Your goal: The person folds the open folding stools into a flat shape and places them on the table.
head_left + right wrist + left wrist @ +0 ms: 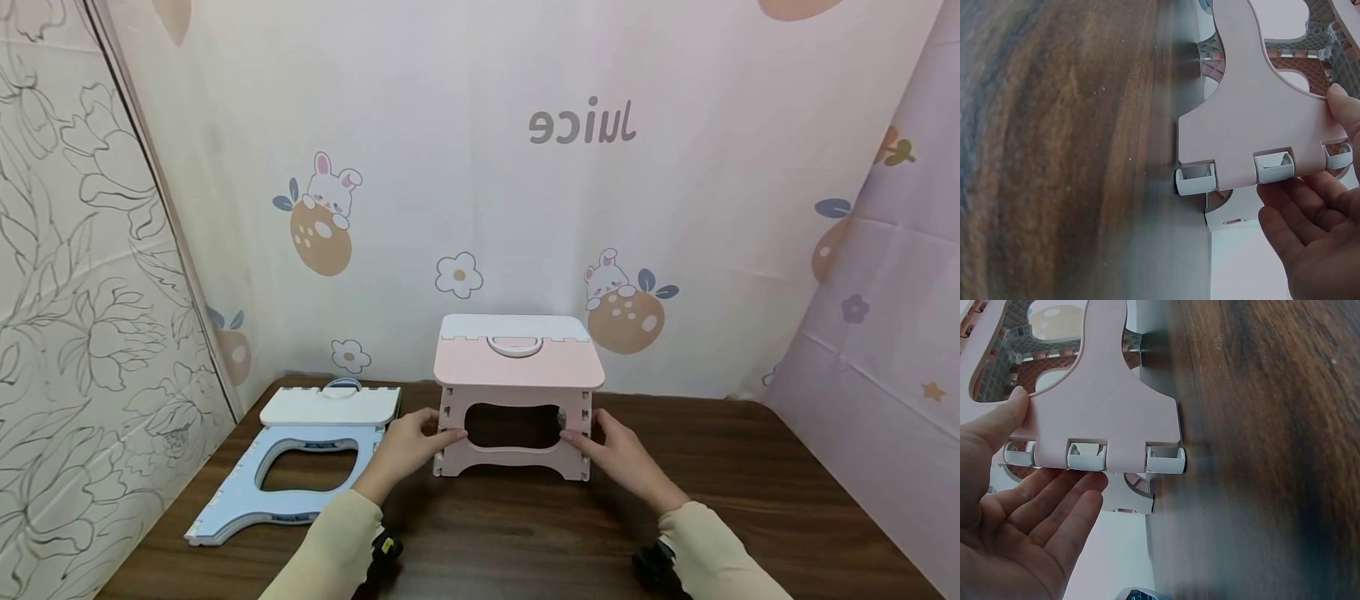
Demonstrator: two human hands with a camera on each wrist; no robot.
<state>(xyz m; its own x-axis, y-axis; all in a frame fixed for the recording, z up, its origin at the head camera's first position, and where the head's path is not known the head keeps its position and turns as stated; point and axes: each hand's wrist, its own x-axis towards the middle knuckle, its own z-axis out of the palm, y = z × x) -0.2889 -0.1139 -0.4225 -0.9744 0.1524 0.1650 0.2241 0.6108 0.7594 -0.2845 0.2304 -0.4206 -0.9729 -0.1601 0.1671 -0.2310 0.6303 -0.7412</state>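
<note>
A pink and white folding stool (519, 367) stands unfolded and upright on the table, its top carrying a small oval handle (516, 348). My left hand (407, 447) grips the left side of its front leg panel, the thumb at the edge of the panel's cutout. In the left wrist view, that hand's fingers (1041, 512) lie along the hinged edge. Mirroring it, my right hand (621, 454) holds the right side, thumb on the panel front. White hinge pieces (1196, 179) show along that edge in the right wrist view. Most of the stool's rear legs are hidden in the head view.
To the left, a blue and white folding stool (240, 498) lies folded flat on the dark wooden table (525, 542). Behind the table hangs a printed curtain (480, 192). A floral-patterned cloth (82, 350) borders the left, and a lilac cloth (885, 350) the right.
</note>
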